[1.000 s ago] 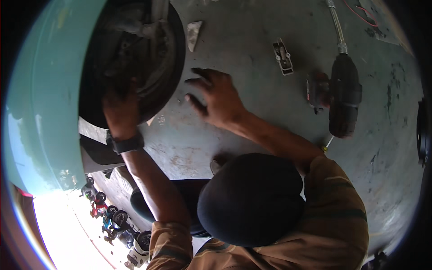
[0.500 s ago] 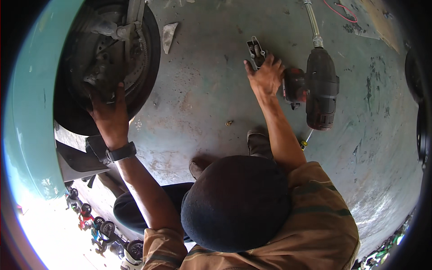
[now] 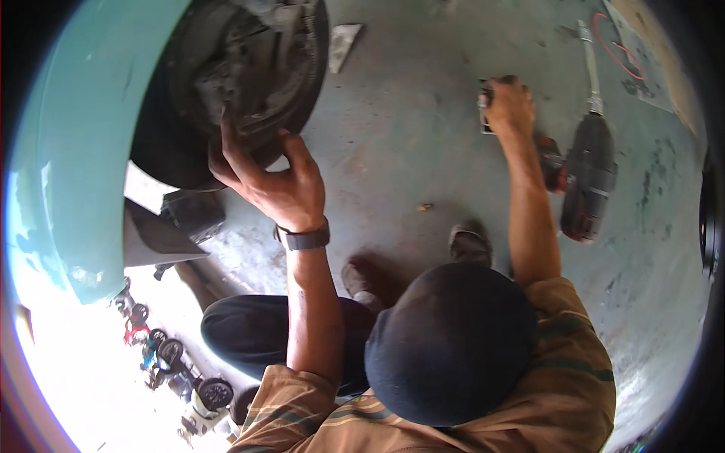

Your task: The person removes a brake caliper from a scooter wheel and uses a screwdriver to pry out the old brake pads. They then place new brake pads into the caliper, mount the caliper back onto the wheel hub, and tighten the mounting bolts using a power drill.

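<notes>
My left hand point(image 3: 283, 185), with a dark band on its wrist, is open at the lower edge of a dark, grimy brake assembly point(image 3: 245, 72) inside a round wheel arch. Its index finger reaches up toward the assembly; whether it touches cannot be made out. Farther right, my right hand point(image 3: 511, 109) is closed over a small rectangular metal part point(image 3: 484, 106) at floor level. Only that part's left edge shows beside my fingers. Right of this hand lies a black and red cordless impact wrench point(image 3: 589, 181) with a long silver extension point(image 3: 591, 72).
A teal body panel point(image 3: 83, 174) rises along the left. On the grey floor are a pale triangular shard point(image 3: 345, 47), a small brass-coloured piece point(image 3: 425, 207) and a thin pink-red wire point(image 3: 623, 51). Several motorcycles point(image 3: 170, 351) stand outside at lower left.
My left hand has drawn back from the brake assembly, its fingers now spread apart. My right hand has closed over the metal part. The whole view has shifted.
</notes>
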`<state>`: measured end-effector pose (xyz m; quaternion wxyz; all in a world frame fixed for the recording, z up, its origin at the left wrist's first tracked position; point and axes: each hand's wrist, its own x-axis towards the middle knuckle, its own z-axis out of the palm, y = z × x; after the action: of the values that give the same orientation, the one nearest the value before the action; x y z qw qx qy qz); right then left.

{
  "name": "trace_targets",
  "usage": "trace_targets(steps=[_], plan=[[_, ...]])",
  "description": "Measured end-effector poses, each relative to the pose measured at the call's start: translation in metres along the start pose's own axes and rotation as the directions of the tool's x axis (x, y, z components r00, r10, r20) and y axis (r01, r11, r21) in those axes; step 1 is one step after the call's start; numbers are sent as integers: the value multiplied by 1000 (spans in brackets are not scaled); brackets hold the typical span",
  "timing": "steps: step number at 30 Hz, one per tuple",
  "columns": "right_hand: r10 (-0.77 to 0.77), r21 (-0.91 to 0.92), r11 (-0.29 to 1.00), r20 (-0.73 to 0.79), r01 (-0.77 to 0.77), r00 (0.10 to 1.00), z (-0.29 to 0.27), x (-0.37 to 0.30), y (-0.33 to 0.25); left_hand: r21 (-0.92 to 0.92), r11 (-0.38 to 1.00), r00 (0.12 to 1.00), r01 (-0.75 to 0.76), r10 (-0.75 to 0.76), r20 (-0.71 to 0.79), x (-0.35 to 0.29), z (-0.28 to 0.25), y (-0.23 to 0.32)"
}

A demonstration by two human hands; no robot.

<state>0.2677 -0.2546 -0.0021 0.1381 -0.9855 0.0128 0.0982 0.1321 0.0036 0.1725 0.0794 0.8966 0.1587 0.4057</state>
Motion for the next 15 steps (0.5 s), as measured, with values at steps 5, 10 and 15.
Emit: trace_targets(steps=[5, 10, 15], plan=[[-6, 102, 994, -302, 38, 953, 4, -14, 1, -80, 994, 995, -69, 74, 64, 53, -26, -52], [96, 888, 436, -205, 144, 974, -4, -26, -19, -264, 949, 936, -171, 240, 257, 91, -22, -44], [-115, 977, -211, 10, -34, 993, -15, -35, -76, -55, 951, 793, -305, 285, 539, 109, -26, -46]])
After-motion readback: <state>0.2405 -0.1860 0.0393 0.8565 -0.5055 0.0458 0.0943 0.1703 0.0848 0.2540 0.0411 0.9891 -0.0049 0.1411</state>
